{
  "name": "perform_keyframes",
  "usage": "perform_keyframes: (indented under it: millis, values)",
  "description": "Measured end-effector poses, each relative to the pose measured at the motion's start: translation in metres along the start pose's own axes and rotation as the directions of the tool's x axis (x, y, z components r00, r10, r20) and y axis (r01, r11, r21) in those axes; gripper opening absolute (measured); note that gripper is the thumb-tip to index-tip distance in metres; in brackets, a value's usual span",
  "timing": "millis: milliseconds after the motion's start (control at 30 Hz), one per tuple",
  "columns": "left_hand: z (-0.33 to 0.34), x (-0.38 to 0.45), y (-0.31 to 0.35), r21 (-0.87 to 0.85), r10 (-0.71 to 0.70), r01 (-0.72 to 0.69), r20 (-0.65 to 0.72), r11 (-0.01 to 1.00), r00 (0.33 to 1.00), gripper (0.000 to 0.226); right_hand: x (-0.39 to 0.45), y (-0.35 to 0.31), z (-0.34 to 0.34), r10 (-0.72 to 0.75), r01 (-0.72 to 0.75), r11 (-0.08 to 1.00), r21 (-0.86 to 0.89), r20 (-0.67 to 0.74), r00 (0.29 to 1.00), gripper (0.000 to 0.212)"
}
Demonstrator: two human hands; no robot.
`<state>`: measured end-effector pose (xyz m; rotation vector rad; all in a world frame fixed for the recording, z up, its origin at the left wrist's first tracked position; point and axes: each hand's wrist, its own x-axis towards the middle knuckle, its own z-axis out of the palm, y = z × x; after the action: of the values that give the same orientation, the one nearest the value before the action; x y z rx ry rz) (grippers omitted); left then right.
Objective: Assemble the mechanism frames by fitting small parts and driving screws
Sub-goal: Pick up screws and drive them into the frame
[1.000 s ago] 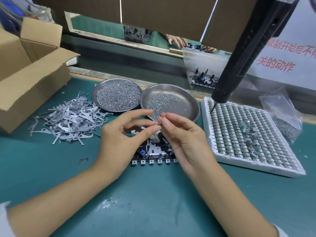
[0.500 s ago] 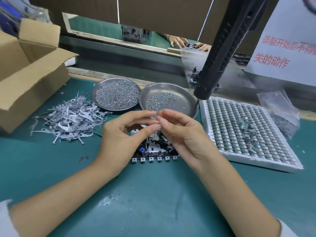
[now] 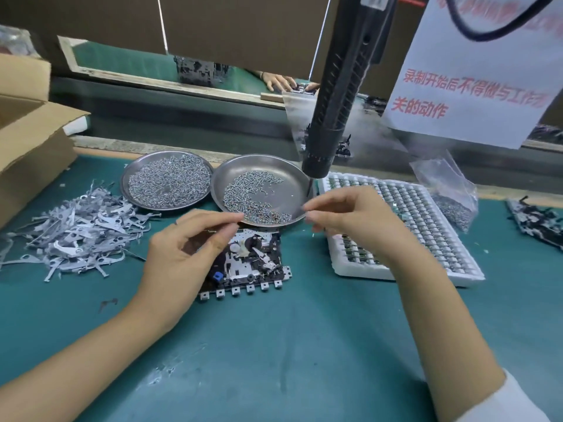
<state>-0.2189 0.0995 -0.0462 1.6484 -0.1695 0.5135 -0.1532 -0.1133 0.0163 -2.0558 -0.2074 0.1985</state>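
Mechanism frame (image 3: 249, 263) lies flat on the surface at centre frame, long axis left-right, partly under the left hand (image 3: 185, 254), which is nearer and pinching; what it pinches I cannot tell. Right hand (image 3: 353, 217), upper right, pinches something tiny beneath the driver tip (image 3: 309, 187).

The green table top (image 3: 274, 345) in front of the black and silver mechanism frame (image 3: 249, 263) is bare, so a hand could slide there. A pile of thin grey metal bits (image 3: 76, 233) blocks the left. A white tray of small parts (image 3: 405, 233) blocks the right. Two round silver dishes of screws (image 3: 166, 182) sit just behind the frame. A black hanging screwdriver (image 3: 338, 111) hangs over the right dish.
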Motion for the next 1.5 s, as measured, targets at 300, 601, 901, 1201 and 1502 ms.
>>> perform_keyframes:
  millis: [300,601,901,1201,1502]
  values:
    - [0.000,0.002,-0.004,-0.085,-0.100,0.094,-0.079,0.992,0.992,0.016,0.003,0.050,-0.071,-0.088,-0.150,0.786,-0.599,-0.349,0.933,0.018]
    - [-0.001,0.002,-0.004,-0.060,-0.083,0.079,-0.062,0.995,0.995,0.018,0.001,0.051,-0.065,-0.174,-0.115,0.705,-0.700,-0.328,0.928,0.031]
    - [0.000,0.001,-0.006,-0.055,-0.086,0.083,-0.049,0.995,0.995,0.024,0.000,0.052,-0.067,-0.161,-0.094,0.701,-0.707,-0.285,0.945,0.017]
    - [0.001,0.001,-0.003,-0.026,-0.043,0.042,-0.044,0.999,0.998,0.020,-0.011,0.040,-0.071,-0.080,0.000,0.966,-0.258,-0.299,0.951,0.017]
    - [0.006,-0.006,0.005,0.044,0.068,-0.072,0.070,0.996,0.995,0.021,-0.021,0.010,0.018,-0.094,-0.033,0.832,0.553,0.199,0.975,0.022]
